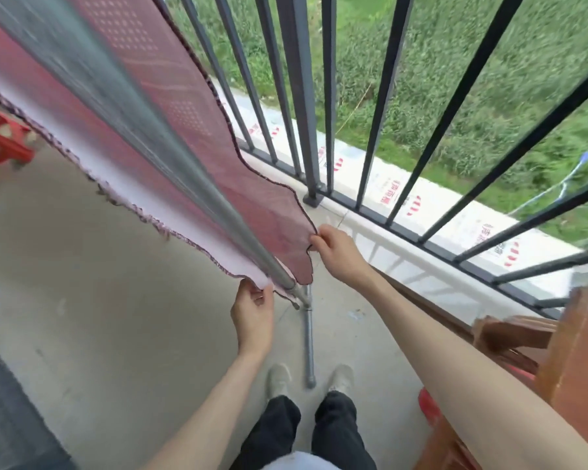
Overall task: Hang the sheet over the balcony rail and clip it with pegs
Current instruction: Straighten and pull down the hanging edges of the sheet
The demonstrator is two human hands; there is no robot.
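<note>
A dark red patterned sheet [184, 106] with a frayed fringe hangs draped over a grey metal pole [140, 123] that slants from the upper left down to a support leg [309, 347]. My left hand [253, 317] pinches the sheet's pale near edge by the pole's end. On the far side, my right hand [336, 254] grips the sheet's dark hem. No pegs are visible.
The black balcony railing [381, 106] runs along the right, with grass below. A red plastic stool [0, 144] stands at the left. Wooden furniture [557, 351] crowds the right side. My feet [311, 379] stand on the concrete floor either side of the pole's leg.
</note>
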